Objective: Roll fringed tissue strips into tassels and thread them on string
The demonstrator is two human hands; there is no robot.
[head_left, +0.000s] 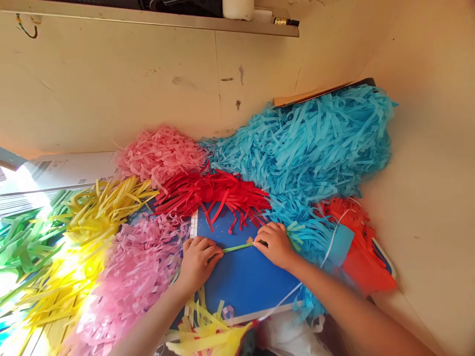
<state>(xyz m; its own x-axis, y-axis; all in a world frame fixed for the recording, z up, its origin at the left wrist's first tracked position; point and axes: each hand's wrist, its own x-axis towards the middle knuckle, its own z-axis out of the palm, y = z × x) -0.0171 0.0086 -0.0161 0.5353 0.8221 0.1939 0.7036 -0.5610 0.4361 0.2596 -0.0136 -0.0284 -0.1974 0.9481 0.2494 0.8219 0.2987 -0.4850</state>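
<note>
Between my two hands a thin green twisted paper strip point(238, 247) is stretched above the blue tabletop point(237, 277). My left hand point(198, 259) pinches its left end, fingers closed. My right hand point(275, 243) pinches the other end, and pale green fringe point(295, 235) shows just beyond that hand. Red paper fringe point(218, 195) lies just behind the strip. Yellow fringe point(211, 331) is at the near edge, below my hands. Beside my right forearm is blue fringe with an uncut band point(339, 244).
Pink point(163, 153), big light blue point(315, 143), mauve point(137, 267), yellow point(92, 227) and green point(25, 242) fringe piles surround the work area. Orange-red paper point(363, 252) lies at right. A white string point(284, 299) crosses the front. A shelf point(166, 19) juts from the wall above.
</note>
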